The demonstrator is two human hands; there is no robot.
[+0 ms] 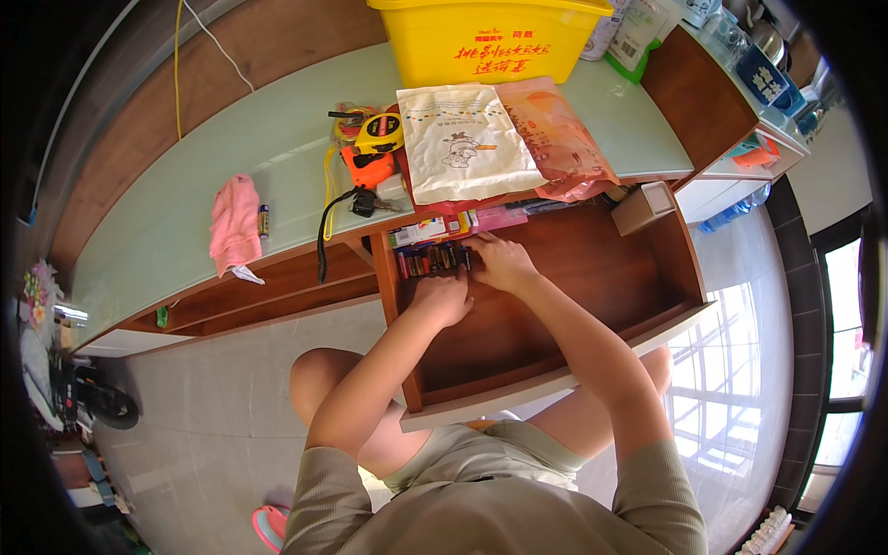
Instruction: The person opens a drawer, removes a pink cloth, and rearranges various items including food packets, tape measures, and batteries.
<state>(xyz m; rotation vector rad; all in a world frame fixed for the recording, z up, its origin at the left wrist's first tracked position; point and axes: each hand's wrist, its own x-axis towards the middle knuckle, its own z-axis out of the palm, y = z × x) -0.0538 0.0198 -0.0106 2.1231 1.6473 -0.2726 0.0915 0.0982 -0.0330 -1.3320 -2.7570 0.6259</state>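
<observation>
A wooden drawer (555, 277) is pulled out in front of me. In its far left corner stands a row of several batteries (433, 259), side by side. My left hand (441, 300) is just in front of the row, its index fingertip at the row's right end. From the right, my right hand (505, 262) reaches to the same end, fingers bent around the last batteries. Whether either hand grips one is hidden by the fingers. Flat packages (433, 230) lie behind the row, and a beige box (644, 208) sits at the drawer's far right.
On the glass-topped desk (298, 159) are a pink cloth (236, 222), a single battery (263, 221), a yellow tape measure (380, 133), keys (368, 202), a white paper bag (468, 146) and an orange pouch (558, 142). A yellow bin (492, 41) stands behind them.
</observation>
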